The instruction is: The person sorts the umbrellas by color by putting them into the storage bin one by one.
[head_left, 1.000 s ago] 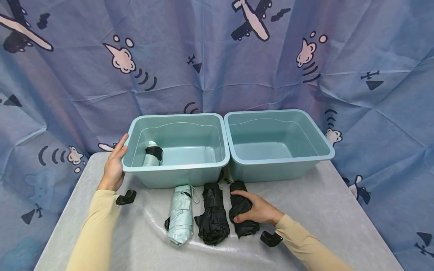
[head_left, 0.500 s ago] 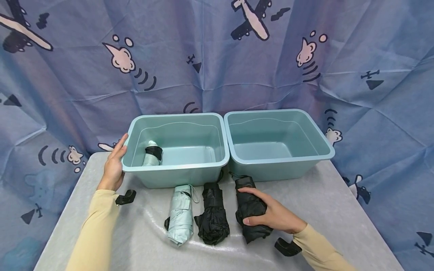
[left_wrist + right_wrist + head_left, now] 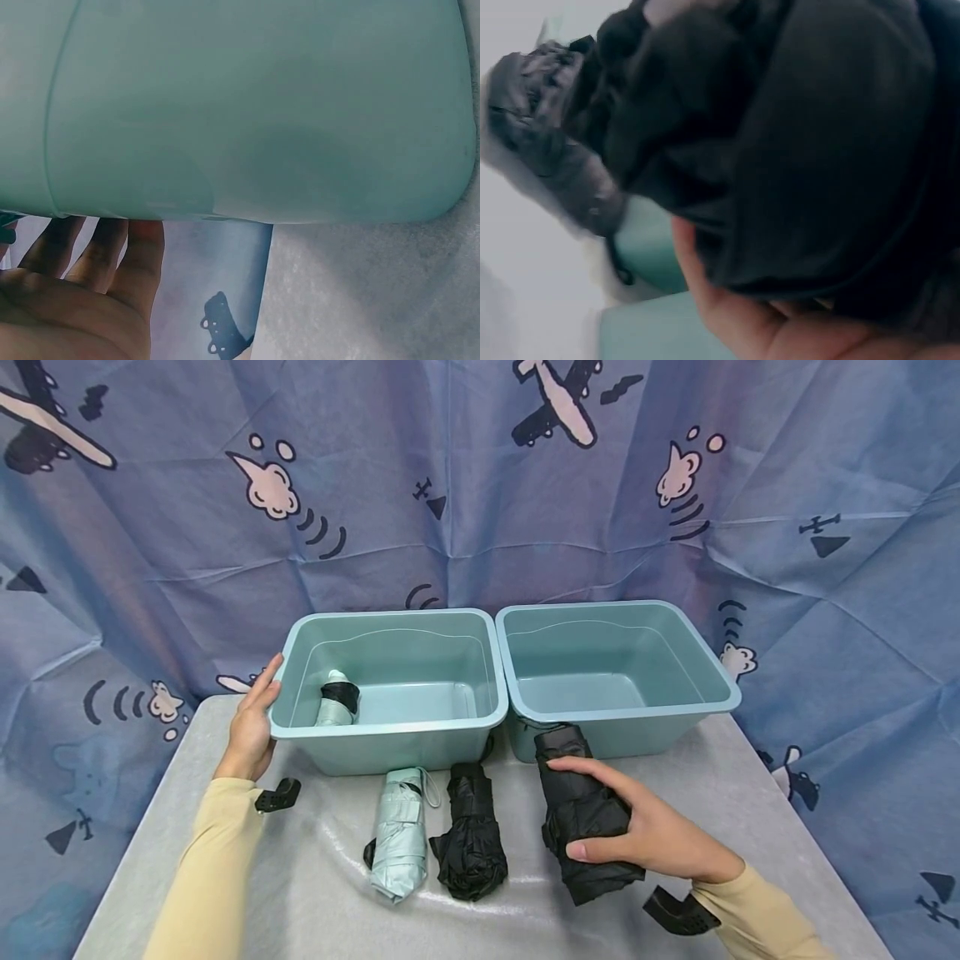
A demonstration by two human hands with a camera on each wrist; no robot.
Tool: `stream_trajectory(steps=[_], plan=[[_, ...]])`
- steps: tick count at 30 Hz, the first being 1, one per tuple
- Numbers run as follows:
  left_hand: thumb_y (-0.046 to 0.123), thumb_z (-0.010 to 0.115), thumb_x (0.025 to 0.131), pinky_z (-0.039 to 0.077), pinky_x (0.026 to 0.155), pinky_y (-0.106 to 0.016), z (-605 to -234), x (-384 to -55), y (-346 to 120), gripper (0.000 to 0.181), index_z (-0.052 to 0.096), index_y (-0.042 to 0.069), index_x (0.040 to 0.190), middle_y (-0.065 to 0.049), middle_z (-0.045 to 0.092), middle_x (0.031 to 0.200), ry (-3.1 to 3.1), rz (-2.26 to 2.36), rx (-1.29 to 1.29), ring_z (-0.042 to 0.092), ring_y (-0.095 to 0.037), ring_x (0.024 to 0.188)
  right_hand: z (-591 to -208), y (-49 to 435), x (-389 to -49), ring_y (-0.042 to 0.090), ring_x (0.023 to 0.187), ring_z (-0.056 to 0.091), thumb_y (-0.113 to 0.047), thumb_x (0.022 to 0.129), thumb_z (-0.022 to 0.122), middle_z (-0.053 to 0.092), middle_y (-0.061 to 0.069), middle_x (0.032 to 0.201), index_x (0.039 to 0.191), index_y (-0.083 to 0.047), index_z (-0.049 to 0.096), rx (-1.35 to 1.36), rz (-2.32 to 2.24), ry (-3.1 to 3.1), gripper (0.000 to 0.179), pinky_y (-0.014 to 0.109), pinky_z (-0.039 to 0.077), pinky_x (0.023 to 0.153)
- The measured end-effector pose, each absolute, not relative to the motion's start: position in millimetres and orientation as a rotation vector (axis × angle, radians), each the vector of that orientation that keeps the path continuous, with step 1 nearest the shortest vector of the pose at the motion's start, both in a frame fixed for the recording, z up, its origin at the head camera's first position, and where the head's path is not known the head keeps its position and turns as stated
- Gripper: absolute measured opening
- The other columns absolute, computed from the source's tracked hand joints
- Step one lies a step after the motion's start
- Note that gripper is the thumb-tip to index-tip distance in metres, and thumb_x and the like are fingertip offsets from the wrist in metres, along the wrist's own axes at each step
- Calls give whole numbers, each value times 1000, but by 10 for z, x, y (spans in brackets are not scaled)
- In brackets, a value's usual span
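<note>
My right hand [image 3: 660,827] grips a black folded umbrella [image 3: 581,806], thumb on the near side and fingers over its top; it appears raised off the table, in front of the right bin [image 3: 622,717]. In the right wrist view its bunched black fabric [image 3: 825,135] fills much of the picture. My left hand [image 3: 251,735] rests with extended fingers against the outer left end of the left bin [image 3: 390,750]. Two folded umbrellas lie before that bin: a pale mint umbrella [image 3: 400,843] and another black umbrella [image 3: 472,839].
Inside the left bin, at its left end, lies a mint umbrella with a black band [image 3: 339,698]. The bins stand side by side on a grey-white table [image 3: 330,877]. Behind them hangs a blue patterned curtain [image 3: 480,485].
The right hand has drawn the black umbrella to the right and lifted it toward the camera, away from the other two. The left hand stays on the left bin.
</note>
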State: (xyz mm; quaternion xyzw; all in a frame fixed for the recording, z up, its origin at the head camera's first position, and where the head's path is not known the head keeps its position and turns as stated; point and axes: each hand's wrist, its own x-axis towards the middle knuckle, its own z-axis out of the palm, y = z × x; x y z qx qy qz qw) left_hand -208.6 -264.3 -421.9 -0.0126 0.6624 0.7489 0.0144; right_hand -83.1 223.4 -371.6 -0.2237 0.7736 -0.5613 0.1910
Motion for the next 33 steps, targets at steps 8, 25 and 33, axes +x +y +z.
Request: stream_trajectory(steps=[8,25,33], plan=[[38,36,111,39,101,-23,-4218,-2091,-2651,57,17,30,164,0,8,170,2055,2334,-25,21,-24,150,-3417,2273,-1144,34,104,65,-10,87,83,54,18,131,155,-29,40,-578,-1590,2247,82,45,58,81],[39,35,111,38,101,-24,-4221,-2097,-2641,56,18,33,164,1,9,170,2070,2316,-62,22,-25,149,-3123,2354,-2334,33,111,60,-8,89,80,47,20,138,155,-26,40,-371,-1624,2194,78,44,57,84],[38,34,111,37,103,-25,-4216,-2093,-2643,55,17,32,164,0,8,170,2070,2312,-64,21,-26,150,-3195,2296,-2766,32,118,56,-12,86,84,44,15,142,154,-25,42,-272,-1517,2243,81,40,55,88]])
